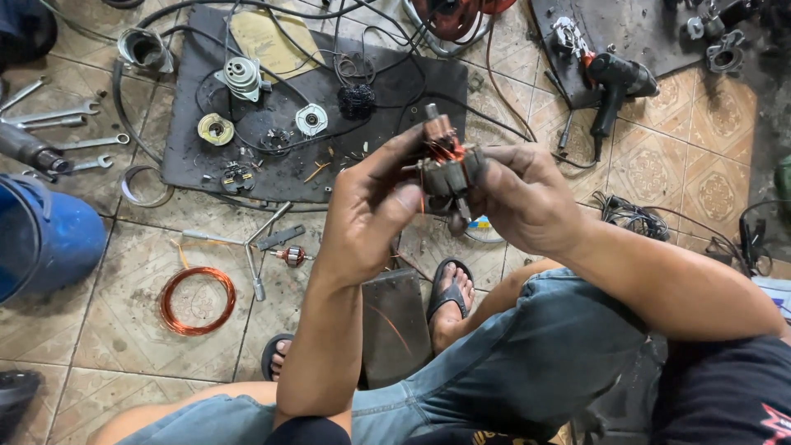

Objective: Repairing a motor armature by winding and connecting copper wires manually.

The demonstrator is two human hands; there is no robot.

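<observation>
Motor armature (pixel 445 165) gripped between left hand (pixel 371 210) and right hand (pixel 523 198).

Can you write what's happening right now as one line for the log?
left hand: grips motor rotor | right hand: grips same rotor | copper wire coil: on floor tiles | black mat: holds motor parts

– How many motor armatures do you count?

– Two: one armature (pixel 443 169) held between the left hand (pixel 371 210) and the right hand (pixel 523 198), and a small armature (pixel 290 256) on the floor just below the dark mat (pixel 395 91).

– Copper wire coils?

– One copper coil (pixel 198 300), lower left of the mat.

– Wrenches?

– About four open-ended wrenches (pixel 58 115) left of the mat, plus one cross wrench (pixel 247 243) under its lower edge.

– Power tools?

– One black drill (pixel 614 86), right of the mat. One blue bucket (pixel 45 239), far left of it. Two sandalled feet.
</observation>
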